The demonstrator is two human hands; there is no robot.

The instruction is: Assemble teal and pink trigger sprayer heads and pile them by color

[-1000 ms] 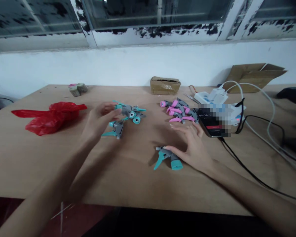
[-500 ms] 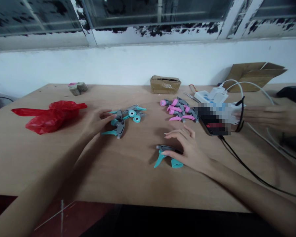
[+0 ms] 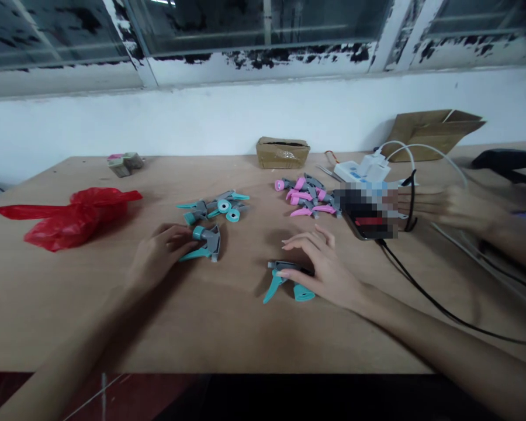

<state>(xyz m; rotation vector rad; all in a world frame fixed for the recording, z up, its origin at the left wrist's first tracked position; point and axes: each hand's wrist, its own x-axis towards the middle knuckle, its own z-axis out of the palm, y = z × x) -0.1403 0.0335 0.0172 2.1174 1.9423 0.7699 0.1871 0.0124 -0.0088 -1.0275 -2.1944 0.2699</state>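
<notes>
My left hand [image 3: 164, 254] has its fingers and thumb closed on the near end of a teal-and-grey trigger sprayer head [image 3: 211, 241], low over the table. Behind it lies a small pile of similar teal-and-grey sprayer heads [image 3: 223, 206]. My right hand [image 3: 322, 263] is spread, its fingers arched and apart. Its thumb rests against another teal sprayer head [image 3: 274, 283], which lies on the table with its trigger toward me. Part of that sprayer is hidden by the hand. Farther back is a heap of pink-and-grey sprayer heads [image 3: 309, 197].
On the left sits a red plastic bag [image 3: 81, 216]. A small cardboard box [image 3: 283, 153] stands by the wall. To the right are a phone [image 3: 368, 225] with a black cable, a power strip [image 3: 350, 171], an open carton [image 3: 429, 131] and another person's hand [image 3: 442, 204].
My left hand has come nearer to me, drawing one teal sprayer head away from the pile. My right hand keeps its pose. The whole view has shifted slightly.
</notes>
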